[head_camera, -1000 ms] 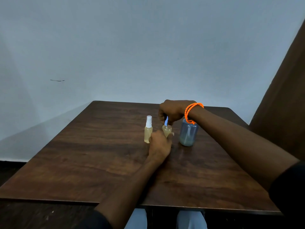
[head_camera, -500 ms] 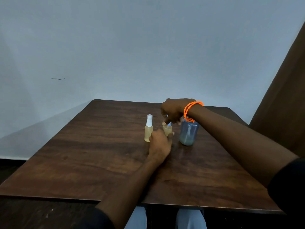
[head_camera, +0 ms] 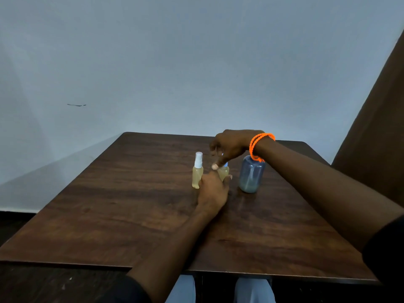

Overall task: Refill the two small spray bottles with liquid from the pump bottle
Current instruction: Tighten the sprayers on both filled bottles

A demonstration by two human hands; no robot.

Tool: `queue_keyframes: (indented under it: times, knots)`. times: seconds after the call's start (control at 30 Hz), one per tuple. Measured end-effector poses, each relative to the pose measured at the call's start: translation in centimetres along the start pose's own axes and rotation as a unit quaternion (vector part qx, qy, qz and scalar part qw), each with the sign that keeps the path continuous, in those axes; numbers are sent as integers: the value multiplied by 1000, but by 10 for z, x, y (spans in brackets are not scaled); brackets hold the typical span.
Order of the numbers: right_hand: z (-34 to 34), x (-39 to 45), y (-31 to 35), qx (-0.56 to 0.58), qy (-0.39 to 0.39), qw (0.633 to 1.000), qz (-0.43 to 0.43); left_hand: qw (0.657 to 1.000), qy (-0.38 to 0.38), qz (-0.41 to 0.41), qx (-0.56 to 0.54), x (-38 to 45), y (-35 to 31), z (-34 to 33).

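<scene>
Two small spray bottles of pale yellow liquid stand mid-table. The left spray bottle [head_camera: 197, 173] has its white spray top on and stands free. My left hand [head_camera: 213, 190] grips the right spray bottle [head_camera: 224, 173] around its lower body. My right hand [head_camera: 231, 146], with an orange bracelet on the wrist, reaches down from above and pinches the bluish spray top [head_camera: 225, 164] sitting at that bottle's neck. The blue-grey pump bottle [head_camera: 251, 176] stands just to the right; my right wrist hides its top.
The dark wooden table [head_camera: 131, 215] runs back to a pale wall. A brown panel [head_camera: 376, 127] rises at the right. The bottles stand close together, the pump bottle right under my right forearm.
My right hand has lowered the bluish spray top from above the right spray bottle down onto its neck. My left hand has kept its hold on that bottle.
</scene>
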State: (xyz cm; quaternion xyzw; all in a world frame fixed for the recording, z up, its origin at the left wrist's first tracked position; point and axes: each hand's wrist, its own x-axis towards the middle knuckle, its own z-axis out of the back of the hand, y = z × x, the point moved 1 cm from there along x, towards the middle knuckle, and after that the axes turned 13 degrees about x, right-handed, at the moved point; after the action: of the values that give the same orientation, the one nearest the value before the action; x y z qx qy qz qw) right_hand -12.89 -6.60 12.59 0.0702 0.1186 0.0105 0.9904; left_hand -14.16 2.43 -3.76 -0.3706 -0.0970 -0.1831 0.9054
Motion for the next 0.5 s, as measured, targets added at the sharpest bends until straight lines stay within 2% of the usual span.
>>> queue_keyframes:
  times: [0.07, 0.2, 0.37, 0.5]
  knots:
    - [5, -3, -1, -4, 15, 1000, 18, 1000, 0, -7, 12, -1, -3, 1]
    - [-11, 6, 1, -91, -70, 993, 14, 998, 3, -40, 40, -6, -9, 0]
    - [6, -4, -2, -47, 38, 998, 15, 1000, -2, -20, 20, -4, -11, 6]
    - [3, 1, -4, -44, 19, 999, -1, 1000, 7, -14, 13, -4, -11, 5]
